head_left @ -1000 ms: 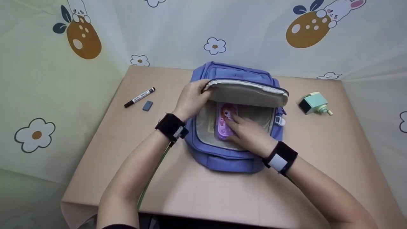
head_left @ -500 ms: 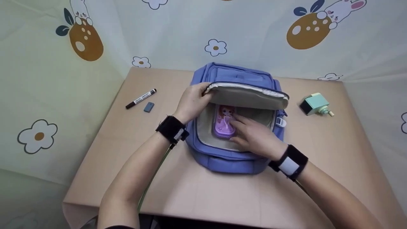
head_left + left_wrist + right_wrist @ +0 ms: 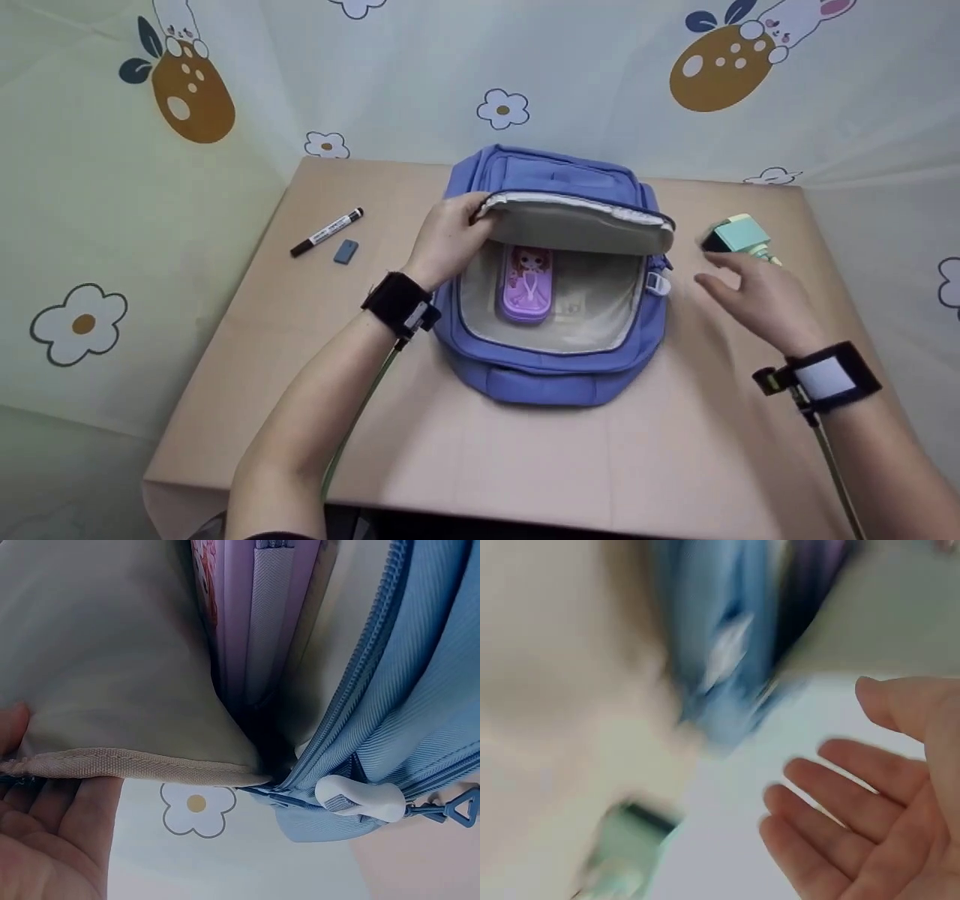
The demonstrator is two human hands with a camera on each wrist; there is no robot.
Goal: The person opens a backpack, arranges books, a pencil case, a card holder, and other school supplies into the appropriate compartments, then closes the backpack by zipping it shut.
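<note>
A blue backpack (image 3: pixel 555 386) lies on the table, its front flap (image 3: pixel 585 225) lifted. My left hand (image 3: pixel 454 236) pinches the flap's left edge; in the left wrist view thumb and fingers grip its beige-bound seam (image 3: pixel 135 762). Inside the pocket rests a purple pencil case (image 3: pixel 527 289) with a doll picture on its lid. To the right of the backpack my right hand (image 3: pixel 765 296) is in the air, fingers extended, holding nothing. Just beyond it sits a mint-green toy-like block (image 3: pixel 742 232) with a black face, partly covered by the hand and blurred in the right wrist view.
A black-and-white marker (image 3: pixel 326 232) and a small blue-grey eraser-like piece (image 3: pixel 346 252) lie on the table (image 3: pixel 285 360) to the left. A white buckle (image 3: pixel 658 283) hangs at the backpack's right side. Patterned cloth (image 3: pixel 405 82) walls stand behind and on both sides.
My right hand has left the pencil case, come out of the pocket and swung right toward the green block. The pencil case stays inside. My left hand still holds the flap up.
</note>
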